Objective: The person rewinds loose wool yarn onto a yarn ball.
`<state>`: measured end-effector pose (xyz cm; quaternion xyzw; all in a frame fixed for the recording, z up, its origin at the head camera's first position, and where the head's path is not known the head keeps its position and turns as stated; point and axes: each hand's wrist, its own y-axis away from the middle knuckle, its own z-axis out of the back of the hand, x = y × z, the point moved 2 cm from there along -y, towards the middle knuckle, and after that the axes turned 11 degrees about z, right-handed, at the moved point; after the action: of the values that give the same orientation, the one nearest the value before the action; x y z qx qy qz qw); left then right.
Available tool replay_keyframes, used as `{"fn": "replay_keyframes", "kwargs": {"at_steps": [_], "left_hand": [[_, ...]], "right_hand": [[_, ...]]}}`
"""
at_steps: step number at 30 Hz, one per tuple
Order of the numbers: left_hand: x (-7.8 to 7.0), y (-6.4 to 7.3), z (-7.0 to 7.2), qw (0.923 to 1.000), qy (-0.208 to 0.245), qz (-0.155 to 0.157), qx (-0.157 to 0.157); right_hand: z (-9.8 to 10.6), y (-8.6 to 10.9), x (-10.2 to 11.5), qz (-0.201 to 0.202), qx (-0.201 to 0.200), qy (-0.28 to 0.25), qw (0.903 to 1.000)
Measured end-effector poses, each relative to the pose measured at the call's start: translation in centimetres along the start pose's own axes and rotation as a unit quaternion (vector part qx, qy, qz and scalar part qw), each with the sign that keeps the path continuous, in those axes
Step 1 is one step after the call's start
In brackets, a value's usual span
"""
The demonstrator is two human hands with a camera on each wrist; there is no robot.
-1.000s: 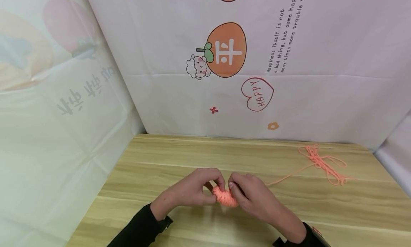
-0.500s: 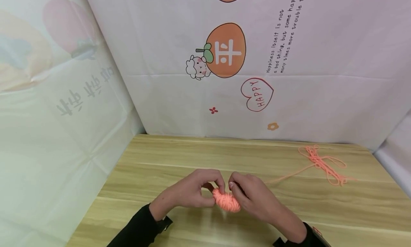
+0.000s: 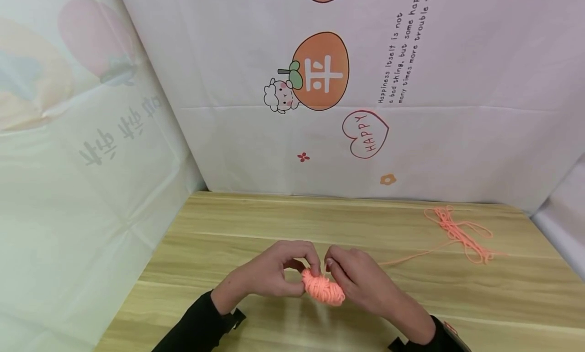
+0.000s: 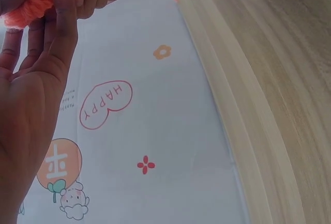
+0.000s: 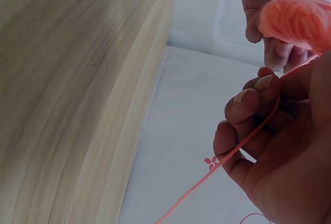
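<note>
A small wound ball of coral-pink yarn (image 3: 323, 289) is between the two hands, over the front part of the wooden table. My left hand (image 3: 279, 270) pinches its left end between thumb and fingers. Close by on the right, my right hand (image 3: 361, 278) has its fingers curled round the yarn strand (image 5: 227, 157), which crosses the palm and runs up to the ball. In the left wrist view the wound yarn (image 4: 36, 1) shows between thumb and fingertips, partly cut off by the frame.
A loose tangle of the same yarn (image 3: 461, 235) lies at the right rear of the wooden table (image 3: 228, 220); one strand leads from it toward the right hand. A white printed sheet (image 3: 251, 149) hangs behind the table, and another (image 3: 114, 189) stands at the left.
The ball has turned between the left fingers, its right end swinging down and out from behind the right hand. Both hands stay nearly in place. The strand on the table has shifted slightly.
</note>
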<state>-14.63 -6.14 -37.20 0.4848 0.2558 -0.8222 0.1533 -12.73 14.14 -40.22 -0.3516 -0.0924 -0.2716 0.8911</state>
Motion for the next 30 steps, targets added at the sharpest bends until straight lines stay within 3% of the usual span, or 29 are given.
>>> {"fn": "replay_keyframes", "kwargs": {"at_steps": [8, 18, 24, 30], "left_hand": [[-0.5, 0.0, 0.3, 0.9991, 0.031, -0.023, -0.015], [-0.4, -0.3, 0.7, 0.995, 0.021, -0.065, -0.074], [-0.7, -0.3, 1.0, 0.9888, 0.008, -0.081, -0.125], [-0.3, -0.2, 1.3, 0.9795, -0.022, -0.058, -0.192]], "right_hand": [[-0.1, 0.2, 0.0, -0.006, 0.017, 0.002, 0.9998], [-0.5, 0.2, -0.1, -0.036, 0.037, -0.029, 0.9982], [-0.7, 0.2, 0.1, -0.022, 0.036, -0.037, 0.9984], [-0.9, 0.2, 0.2, -0.034, 0.047, -0.033, 0.9978]]}}
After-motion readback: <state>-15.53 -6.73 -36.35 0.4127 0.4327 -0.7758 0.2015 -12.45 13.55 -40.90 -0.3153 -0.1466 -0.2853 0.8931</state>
